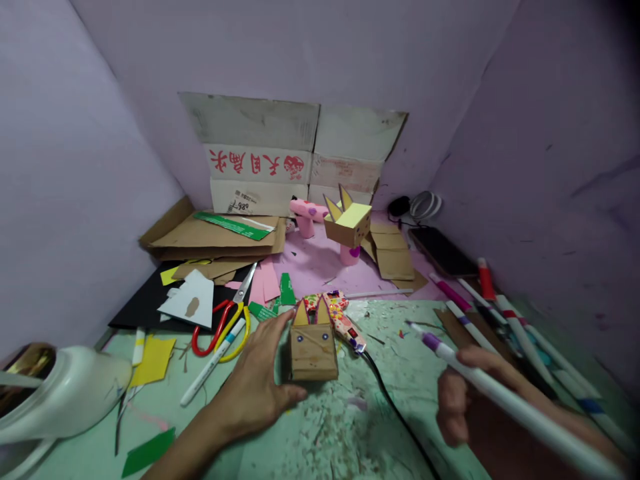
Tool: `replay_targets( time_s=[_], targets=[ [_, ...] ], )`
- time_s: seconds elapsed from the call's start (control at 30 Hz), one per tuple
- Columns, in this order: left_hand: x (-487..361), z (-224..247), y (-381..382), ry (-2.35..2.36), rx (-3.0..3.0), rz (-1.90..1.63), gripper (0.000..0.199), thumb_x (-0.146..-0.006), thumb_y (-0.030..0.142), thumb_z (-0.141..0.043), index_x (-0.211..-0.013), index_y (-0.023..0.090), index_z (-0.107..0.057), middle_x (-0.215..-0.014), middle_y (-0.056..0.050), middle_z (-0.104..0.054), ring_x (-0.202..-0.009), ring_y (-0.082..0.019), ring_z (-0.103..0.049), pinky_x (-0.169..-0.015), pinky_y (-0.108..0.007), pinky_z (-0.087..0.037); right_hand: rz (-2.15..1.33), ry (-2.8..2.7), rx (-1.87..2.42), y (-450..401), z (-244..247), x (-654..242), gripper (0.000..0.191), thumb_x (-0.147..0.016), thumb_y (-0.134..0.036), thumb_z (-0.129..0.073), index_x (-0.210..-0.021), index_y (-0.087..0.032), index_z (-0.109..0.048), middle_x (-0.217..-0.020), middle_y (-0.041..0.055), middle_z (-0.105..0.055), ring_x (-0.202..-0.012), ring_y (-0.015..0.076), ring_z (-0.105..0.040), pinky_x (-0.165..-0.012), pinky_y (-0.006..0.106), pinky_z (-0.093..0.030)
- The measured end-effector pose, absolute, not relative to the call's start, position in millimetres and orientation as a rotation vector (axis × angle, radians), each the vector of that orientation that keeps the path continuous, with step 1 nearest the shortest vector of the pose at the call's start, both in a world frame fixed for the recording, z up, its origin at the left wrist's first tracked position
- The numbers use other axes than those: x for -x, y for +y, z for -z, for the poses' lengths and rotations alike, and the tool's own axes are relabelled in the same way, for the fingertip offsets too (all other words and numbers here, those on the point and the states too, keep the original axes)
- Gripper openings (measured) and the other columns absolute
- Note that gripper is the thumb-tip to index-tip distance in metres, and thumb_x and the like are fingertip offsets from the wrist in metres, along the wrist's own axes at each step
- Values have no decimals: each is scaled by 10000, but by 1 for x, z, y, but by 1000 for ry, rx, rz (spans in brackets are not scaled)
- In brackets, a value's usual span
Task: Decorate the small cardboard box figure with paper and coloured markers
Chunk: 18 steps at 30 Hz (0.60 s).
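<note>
A small brown cardboard box (314, 352) with two pointed ears and two drawn eyes stands on the green tabletop. Round its left side my left hand (255, 373) is spread, with the fingers along the box and the thumb just in front of its lower edge; whether it touches is hard to tell. My right hand (480, 400) is closed on a white marker (505, 397), its uncapped purple tip pointing left, well apart from the box. Behind the box lies a flower-patterned glue gun (345, 327) with a black cord.
Scissors (225, 320) and a blue-banded marker (213, 363) lie left of my left hand. Farther back stand a second eared box (347, 225) on a pink tube and cardboard pieces (220, 240). Several markers (520, 327) and a phone (443, 252) line the right side; a white jug (83, 387) sits left.
</note>
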<state>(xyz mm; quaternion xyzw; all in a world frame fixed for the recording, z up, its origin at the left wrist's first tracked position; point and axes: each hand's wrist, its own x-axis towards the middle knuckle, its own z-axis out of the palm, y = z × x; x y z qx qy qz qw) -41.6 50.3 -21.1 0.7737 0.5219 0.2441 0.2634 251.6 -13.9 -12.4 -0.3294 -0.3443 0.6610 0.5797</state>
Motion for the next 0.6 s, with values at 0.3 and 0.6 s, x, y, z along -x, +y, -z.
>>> replay_targets(
  time_s=[0.3,0.6],
  targets=[
    [12,45,39,1450,-1896,-865,723,-678,250,-772,-1288,214,-386,-1231,-133,-581,-1129,-324,-590,-957,-527,-491,-1086,-722,1020,8,-2,-190,183,-829,-466,-703,-947,-325,-693,-564,-59,-666,-621,152,-653,-707,275,-529],
    [18,56,38,1190,-2327,-1179,715,-693,161,-631,-1342,142,-330,-1230,-171,-501,-1166,-325,-507,-984,-494,-473,-255,-1066,938,2,32,-170,113,-854,-298,-702,-907,-209,-747,-731,9,-677,-579,155,-621,-459,271,-496]
  ],
)
